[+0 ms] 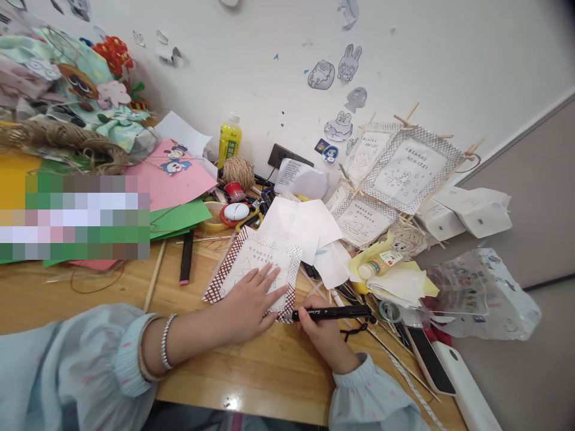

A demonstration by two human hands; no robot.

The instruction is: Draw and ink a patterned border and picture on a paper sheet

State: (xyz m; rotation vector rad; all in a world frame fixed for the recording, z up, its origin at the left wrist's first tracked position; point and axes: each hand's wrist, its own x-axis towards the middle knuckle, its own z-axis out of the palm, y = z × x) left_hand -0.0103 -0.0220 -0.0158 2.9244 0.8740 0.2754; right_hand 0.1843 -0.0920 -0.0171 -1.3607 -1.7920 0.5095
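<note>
My left hand (254, 302) lies flat with its fingers spread over a white paper card (233, 272). Drawn lines and handwriting show on the card, and a crosshatched border runs round it, dark red on the left side and partly along the top and right. In my right hand (326, 338) is a black marker pen (335, 312), its tip at the card's lower right corner. My left palm and fingers hide part of the drawing.
White paper sheets (296, 224) lie behind the card. A black marker (187, 257) rests to the left. At the right stand framed drawings (406, 170) on sticks, near a phone (429, 359) and a plastic bag (489, 293). A yellow bottle (230, 140) and twine ball (239, 173) stand behind.
</note>
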